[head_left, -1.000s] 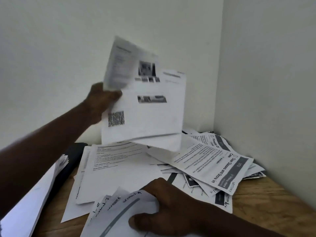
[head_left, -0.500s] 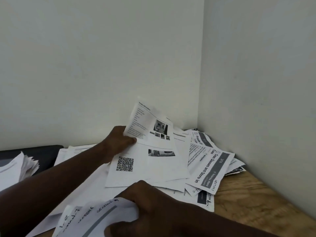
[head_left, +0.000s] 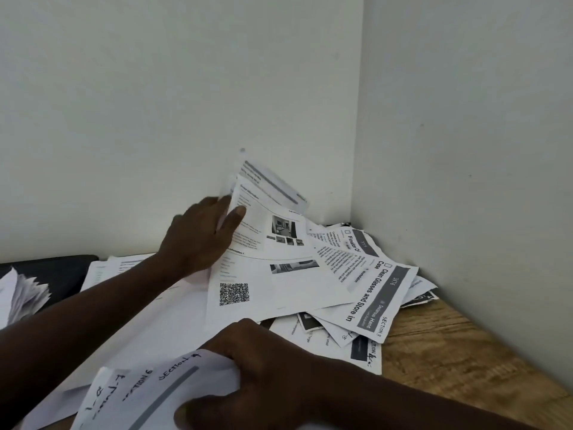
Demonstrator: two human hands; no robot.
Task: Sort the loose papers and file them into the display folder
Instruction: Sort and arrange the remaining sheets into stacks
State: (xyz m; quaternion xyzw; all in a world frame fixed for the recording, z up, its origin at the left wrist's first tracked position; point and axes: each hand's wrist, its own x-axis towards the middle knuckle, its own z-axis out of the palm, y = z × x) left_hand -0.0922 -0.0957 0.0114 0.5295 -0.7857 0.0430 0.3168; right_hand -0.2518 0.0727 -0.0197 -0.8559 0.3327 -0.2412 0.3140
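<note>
Loose printed papers (head_left: 376, 285) lie heaped in the corner of a wooden table (head_left: 449, 355). My left hand (head_left: 198, 240) reaches into the heap and pinches a few sheets with photos and a QR code (head_left: 248, 293), thumb on the front and fingers behind. Their top edges lean up against the back wall. At the bottom, my right hand (head_left: 263, 377) grips a bundle of sheets (head_left: 148, 389) with handwritten "SECTION" labels. A black folder-like cover (head_left: 52, 268) lies at the far left, partly under papers.
A fanned stack of white pages (head_left: 21, 293) sits at the left edge on the black cover. White walls close in the table behind and to the right (head_left: 465, 181). Bare wood shows at the lower right.
My left hand has brought its sheets down from high in the air onto the heap by the back wall. My right hand has kept its bundle in place.
</note>
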